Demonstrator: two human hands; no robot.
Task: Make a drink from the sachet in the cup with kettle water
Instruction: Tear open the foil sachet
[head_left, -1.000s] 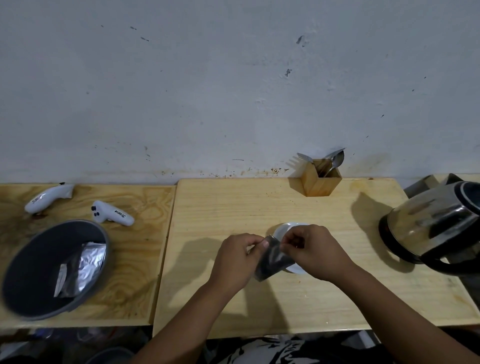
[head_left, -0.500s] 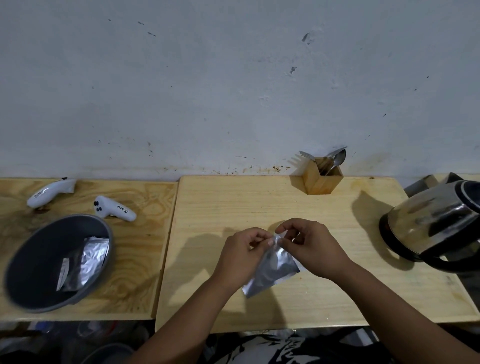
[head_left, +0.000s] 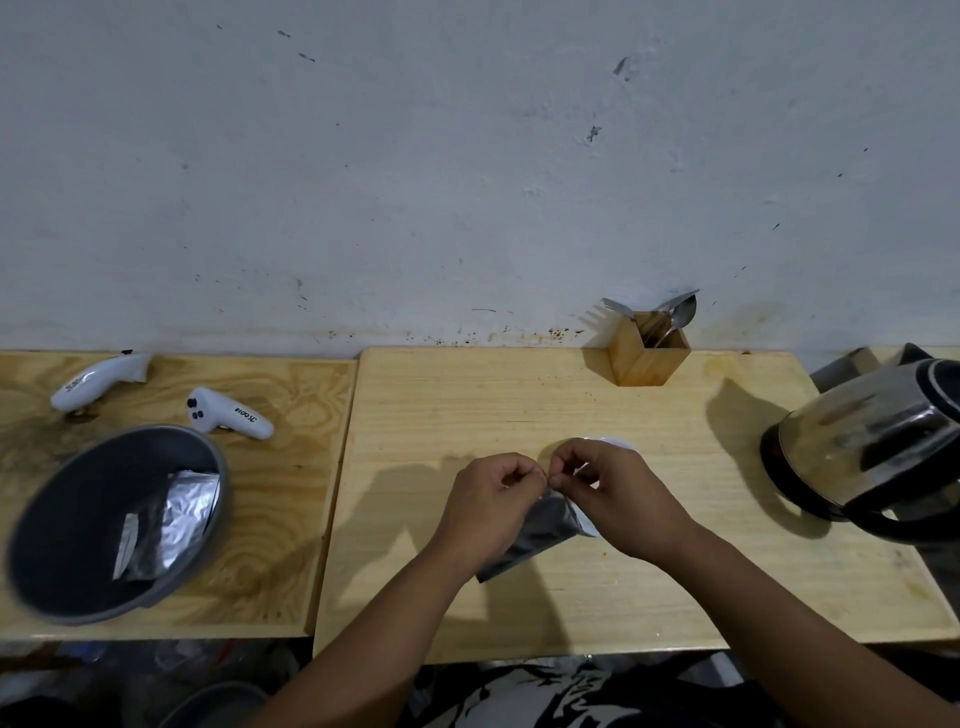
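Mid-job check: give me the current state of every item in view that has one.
Silver foil sachet: hanging, top edge pinched by left hand and right hand.
White cup: upright, mostly hidden.
Steel kettle: set down, untouched.
Grey bin: holds foil wrappers.
Wooden cutlery holder: holds cutlery.

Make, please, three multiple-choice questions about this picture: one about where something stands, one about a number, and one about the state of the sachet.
1. Where is the kettle?
A. at the right edge of the table
B. inside the grey bin
C. between the two hands

2. How many white controllers lie on the left board?
A. one
B. two
C. four

3. How is the sachet now?
A. lying flat in the wooden holder
B. pinched at its top by both hands
C. floating in the cup

Answers:
1. A: it stands far right, away from the hands.
2. B: the second one lies beside the first.
3. B: the left hand and right hand both grip its upper edge.
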